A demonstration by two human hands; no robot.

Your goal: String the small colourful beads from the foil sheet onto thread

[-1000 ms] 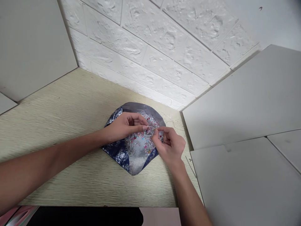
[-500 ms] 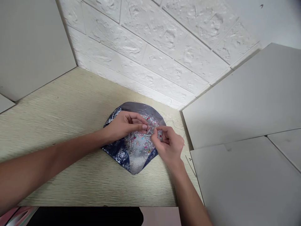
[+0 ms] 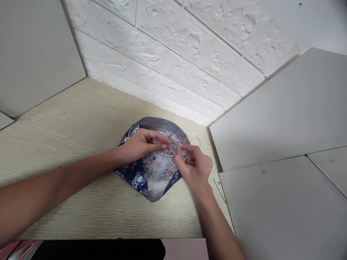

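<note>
A blue cloth [image 3: 139,179] with white rose prints and a grey-silver middle lies on the pale wooden table. Many small beads [image 3: 159,166], clear, pink, red and blue, are heaped on it. Over the heap, my left hand [image 3: 145,144] has thumb and fingers pinched together at a small piece too tiny to name. Close beside it, my right hand [image 3: 193,164] pinches with thumb and forefinger. A fine pale strand seems to run between the two sets of fingertips. What exactly each pinch holds is too small to make out.
A white brick-pattern wall [image 3: 173,76] rises behind the table [image 3: 67,119]. White panels [image 3: 271,119] stand at the right, another panel [image 3: 35,50] at the left. Thin clear threads [image 3: 202,139] lie right of the cloth, and a thin stick [image 3: 219,190] lies near the right edge.
Both hands stay almost in place over the beads, with small finger movements. The fingertips of my left hand have shifted slightly. The view has moved a little.
</note>
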